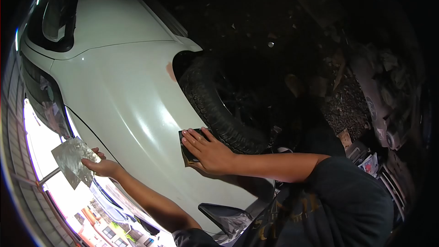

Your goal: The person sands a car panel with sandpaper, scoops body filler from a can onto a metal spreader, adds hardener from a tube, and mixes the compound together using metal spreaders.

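Note:
My left hand (103,165) grips a thin grey flat sheet (72,159) by its edge, thumb on top. Pale smears and streaks cover the sheet's face. My right hand (210,153) lies with its fingers stretched flat over a piece of sandpaper (188,156), dark on top with a brown edge showing. It presses the sandpaper against the white car's fender (132,96), close to the wheel arch. The underside of the sandpaper is hidden. A small reddish-brown patch (170,71) marks the fender beside the arch.
A knobbly black tyre (201,96) sits in the wheel arch near my right hand. A dark side mirror (226,217) is at the bottom. A headlight (45,93) is at the left. Gravel (348,107) and piled items lie at the right, in shadow.

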Tool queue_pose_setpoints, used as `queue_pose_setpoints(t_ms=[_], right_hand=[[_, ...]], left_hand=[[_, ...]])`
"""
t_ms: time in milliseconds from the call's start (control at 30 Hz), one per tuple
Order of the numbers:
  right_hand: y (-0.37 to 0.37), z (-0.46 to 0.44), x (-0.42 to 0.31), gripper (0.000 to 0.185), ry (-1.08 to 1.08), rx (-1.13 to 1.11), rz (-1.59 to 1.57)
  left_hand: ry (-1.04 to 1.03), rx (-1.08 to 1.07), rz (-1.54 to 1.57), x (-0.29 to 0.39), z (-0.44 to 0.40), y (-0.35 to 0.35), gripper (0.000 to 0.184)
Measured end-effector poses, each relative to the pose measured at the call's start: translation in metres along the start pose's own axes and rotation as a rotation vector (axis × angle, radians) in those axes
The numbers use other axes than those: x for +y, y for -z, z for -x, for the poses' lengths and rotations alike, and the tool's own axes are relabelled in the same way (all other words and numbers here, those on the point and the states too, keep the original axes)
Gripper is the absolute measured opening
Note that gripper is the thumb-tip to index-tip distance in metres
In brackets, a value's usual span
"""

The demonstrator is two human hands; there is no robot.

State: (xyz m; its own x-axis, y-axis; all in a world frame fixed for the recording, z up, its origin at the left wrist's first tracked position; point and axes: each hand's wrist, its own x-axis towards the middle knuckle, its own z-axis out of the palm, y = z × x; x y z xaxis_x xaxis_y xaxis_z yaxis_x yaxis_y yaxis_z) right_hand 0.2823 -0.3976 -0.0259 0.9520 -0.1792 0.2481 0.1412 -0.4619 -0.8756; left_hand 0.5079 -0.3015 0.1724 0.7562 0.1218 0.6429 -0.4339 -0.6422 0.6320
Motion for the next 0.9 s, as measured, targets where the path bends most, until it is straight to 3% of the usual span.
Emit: queue_pose_setpoints(t_ms=[200,400,533,767,900], right_hand=[[-0.001,-0.067,0.017,0.069,-0.106,0.1,0.038],[0.0,-0.012,-0.001,0.068,-0.107,0.014,0.096],[0.0,-0.072,0.017,0.07,-0.125,0.094,0.122],[0.001,-0.023,0.007,0.07,-0.096,-0.004,0.137],[0.002,-0.074,0.021,0.071,-0.079,0.061,0.164]], left_hand=[[-0.006,-0.006,0.038,-0.009,-0.006,0.003,0.051],[0.014,-0.026,0.054,-0.006,-0.003,0.004,0.051],[0.018,-0.026,0.069,-0.008,-0.004,0.004,0.051],[0.011,-0.03,0.079,-0.004,-0.001,0.003,0.05],[0.009,-0.038,0.067,-0.007,-0.004,0.004,0.051]])
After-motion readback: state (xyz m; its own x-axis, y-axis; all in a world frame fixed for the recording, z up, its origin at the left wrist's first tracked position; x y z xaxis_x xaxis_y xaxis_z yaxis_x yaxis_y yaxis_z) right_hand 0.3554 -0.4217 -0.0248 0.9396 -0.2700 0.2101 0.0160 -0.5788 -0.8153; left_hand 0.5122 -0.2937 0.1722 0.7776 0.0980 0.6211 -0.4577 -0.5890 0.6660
